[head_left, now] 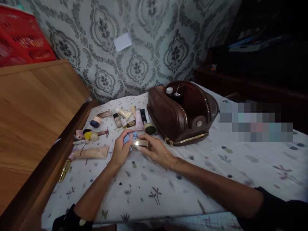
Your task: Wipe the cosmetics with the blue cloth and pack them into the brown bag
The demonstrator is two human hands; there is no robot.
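My left hand [121, 147] is closed around a crumpled blue cloth [130, 137], which touches the near side of a shiny gold container. That gold container [140, 143] looks like a small cosmetic jar or compact, and my right hand [157, 150] grips it from the right. Both hands meet just above the patterned sheet. Just behind them lie a dark-green-lidded jar [150, 128], a pink tube [139, 119], a black tube [143, 116] and a gold stick [129, 124]. An open brown leather toiletry bag [168, 112] stands to the right, with a white-capped bottle [169, 91] inside.
Left of my hands lie a beige tube [90, 152], a gold lipstick-like tube [64, 170], a navy-and-cream jar [95, 121], a foundation bottle [117, 120] and yellow sponges [89, 135]. A wooden panel [40, 115] borders the left, with a red basket [24, 37] above. The wallpapered wall [137, 54] rises behind.
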